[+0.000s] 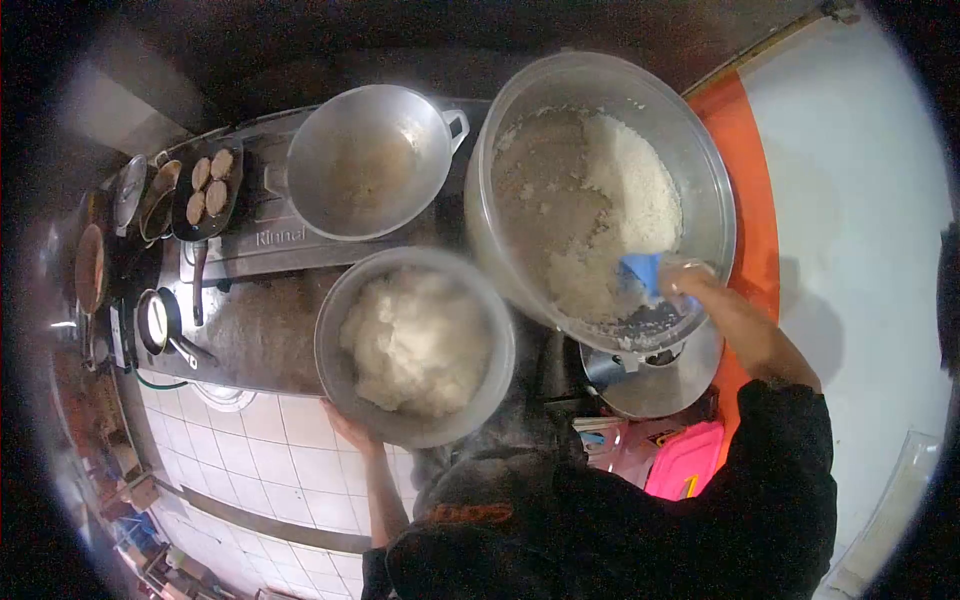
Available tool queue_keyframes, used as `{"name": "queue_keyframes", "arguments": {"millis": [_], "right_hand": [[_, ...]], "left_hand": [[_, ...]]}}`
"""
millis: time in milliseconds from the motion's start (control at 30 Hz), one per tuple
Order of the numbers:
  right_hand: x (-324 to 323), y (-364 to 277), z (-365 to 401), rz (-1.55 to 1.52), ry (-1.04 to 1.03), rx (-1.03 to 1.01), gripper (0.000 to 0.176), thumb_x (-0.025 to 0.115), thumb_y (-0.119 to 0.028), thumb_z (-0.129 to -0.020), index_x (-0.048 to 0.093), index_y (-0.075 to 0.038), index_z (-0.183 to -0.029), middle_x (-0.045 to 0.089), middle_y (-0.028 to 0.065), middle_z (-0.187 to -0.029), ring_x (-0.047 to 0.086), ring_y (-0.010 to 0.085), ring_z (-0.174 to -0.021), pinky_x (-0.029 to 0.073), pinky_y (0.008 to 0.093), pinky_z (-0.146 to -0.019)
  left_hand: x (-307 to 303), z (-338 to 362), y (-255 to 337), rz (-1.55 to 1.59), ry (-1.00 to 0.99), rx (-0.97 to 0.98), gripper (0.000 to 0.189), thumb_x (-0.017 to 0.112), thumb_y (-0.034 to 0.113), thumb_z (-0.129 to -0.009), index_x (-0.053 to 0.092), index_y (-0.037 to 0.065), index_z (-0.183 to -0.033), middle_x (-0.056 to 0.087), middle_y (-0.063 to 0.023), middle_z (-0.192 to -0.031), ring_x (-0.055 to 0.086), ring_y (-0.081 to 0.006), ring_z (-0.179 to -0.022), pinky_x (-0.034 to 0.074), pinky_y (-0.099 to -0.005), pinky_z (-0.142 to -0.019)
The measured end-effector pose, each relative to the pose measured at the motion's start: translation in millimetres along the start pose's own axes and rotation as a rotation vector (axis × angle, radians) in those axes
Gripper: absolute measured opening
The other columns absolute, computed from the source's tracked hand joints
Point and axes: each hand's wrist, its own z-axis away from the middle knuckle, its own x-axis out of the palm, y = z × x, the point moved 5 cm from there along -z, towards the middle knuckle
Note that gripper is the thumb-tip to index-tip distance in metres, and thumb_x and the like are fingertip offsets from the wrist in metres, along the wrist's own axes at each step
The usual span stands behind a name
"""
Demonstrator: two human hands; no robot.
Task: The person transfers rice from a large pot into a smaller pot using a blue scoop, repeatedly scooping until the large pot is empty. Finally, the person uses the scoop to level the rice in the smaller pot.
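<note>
My right hand (688,280) grips a blue plastic scoop (640,272), which is low inside a large metal pot (725,215). White cooked rice (632,185) covers part of the pot's bottom, heaped toward its right side. With my left hand (350,428) I hold a grey metal bowl (330,375) by its lower left side; my fingertips are partly hidden behind it. Inside the bowl lies a steaming mound of rice (420,345). The bowl is just left of the pot, close to my body.
A wok (365,165) sits on the Rinnai stove (290,240). To its left, a black pan (195,227) holds several brown patties (207,185). A small frying pan (158,320) lies further left. Below the pot are a round metal lid-like surface (650,385) and a pink item (688,458).
</note>
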Motion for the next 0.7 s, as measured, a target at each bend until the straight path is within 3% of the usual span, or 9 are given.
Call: {"name": "queue_keyframes", "arguments": {"millis": [33,100,200,300,400,467,633,667,700], "right_hand": [[23.4,-2.8,-21.8,0.139,-0.178,-0.085,0.039,0.061,-0.039,-0.076,0.068,-0.006,-0.096,0.069,0.0128,-0.093,0.066,0.0259,-0.079,0.053,0.0435,-0.067],[43.0,-2.6,-41.1,0.121,-0.198,-0.094,0.038,0.063,-0.035,-0.073,0.068,-0.005,-0.095,0.068,0.0131,-0.091,0.066,0.0263,-0.077,0.052,0.0441,-0.065],[56.3,2.8,-57.2,0.114,-0.227,-0.103,0.036,0.069,-0.023,-0.061,0.067,-0.003,-0.092,0.068,0.0139,-0.084,0.064,0.0275,-0.07,0.05,0.0461,-0.059],[37.1,-24.3,-46.0,0.123,-0.267,-0.133,0.036,0.069,-0.018,-0.057,0.067,-0.002,-0.089,0.068,0.0142,-0.082,0.063,0.0281,-0.068,0.049,0.0468,-0.057],[46.6,-25.7,-82.6,0.132,-0.261,-0.14,0.03,0.066,-0.018,-0.06,0.066,-0.002,-0.085,0.067,0.0137,-0.08,0.062,0.0284,-0.067,0.048,0.0471,-0.057],[50.3,-32.2,-101.1,0.139,-0.248,-0.131,0.026,0.063,-0.019,-0.063,0.066,-0.002,-0.082,0.067,0.0134,-0.078,0.062,0.0284,-0.067,0.048,0.0474,-0.057],[28.5,-84.7,-74.8,0.292,-0.604,-0.49,0.027,0.06,-0.023,-0.072,0.068,0.0,-0.085,0.067,0.012,-0.076,0.06,0.0186,-0.06,0.048,0.0378,-0.054],[43.5,-83.3,-94.2,0.303,-0.6,-0.501,0.027,0.06,-0.023,-0.072,0.068,0.0,-0.085,0.067,0.012,-0.076,0.06,0.0186,-0.06,0.048,0.0378,-0.054],[67.8,-90.1,-126.4,-0.06,-0.524,-0.62,0.024,0.06,-0.021,-0.074,0.067,0.0,-0.086,0.067,0.0109,-0.074,0.059,0.0177,-0.059,0.047,0.0365,-0.053]], "left_hand": [[-4.2,-1.7,10.9,-0.008,-0.004,-0.005,0.071,0.031,0.05,-0.096,0.026,-0.004,-0.141,0.033,-0.0214,-0.142,0.033,-0.0334,-0.131,0.027,-0.0419,-0.108],[0.0,-8.5,10.9,0.766,-0.048,-0.471,0.065,0.03,0.048,-0.097,0.034,-0.005,-0.136,0.04,-0.0206,-0.136,0.04,-0.0319,-0.124,0.032,-0.0416,-0.104],[4.0,-5.7,6.6,0.952,0.114,-0.624,0.061,0.028,0.046,-0.099,0.043,-0.006,-0.129,0.046,-0.0189,-0.128,0.045,-0.0301,-0.117,0.035,-0.0408,-0.1],[-3.5,-3.6,7.7,0.597,0.068,-0.493,0.06,0.028,0.045,-0.099,0.047,-0.007,-0.123,0.05,-0.0182,-0.123,0.047,-0.0289,-0.112,0.036,-0.04,-0.098],[8.7,-0.1,-28.7,0.795,-0.035,-0.486,0.061,0.027,0.045,-0.099,0.047,-0.007,-0.123,0.05,-0.0181,-0.123,0.048,-0.0279,-0.111,0.036,-0.0389,-0.098],[6.7,-4.8,-11.3,0.857,0.013,-0.522,0.062,0.028,0.046,-0.099,0.047,-0.008,-0.123,0.05,-0.0181,-0.123,0.048,-0.0282,-0.111,0.036,-0.0394,-0.098],[7.3,-1.8,-1.1,0.956,0.0,-0.601,0.066,0.03,0.049,-0.097,0.043,-0.008,-0.128,0.046,-0.0194,-0.13,0.044,-0.0294,-0.118,0.033,-0.0403,-0.101],[9.7,2.4,-9.5,0.862,0.1,-0.6,0.068,0.032,0.049,-0.096,0.039,-0.008,-0.132,0.042,-0.0199,-0.134,0.04,-0.0295,-0.122,0.032,-0.0407,-0.103],[6.4,7.7,-19.5,0.76,0.203,-0.598,0.069,0.033,0.05,-0.096,0.035,-0.007,-0.135,0.038,-0.0204,-0.138,0.037,-0.0296,-0.127,0.031,-0.0411,-0.104]]}}
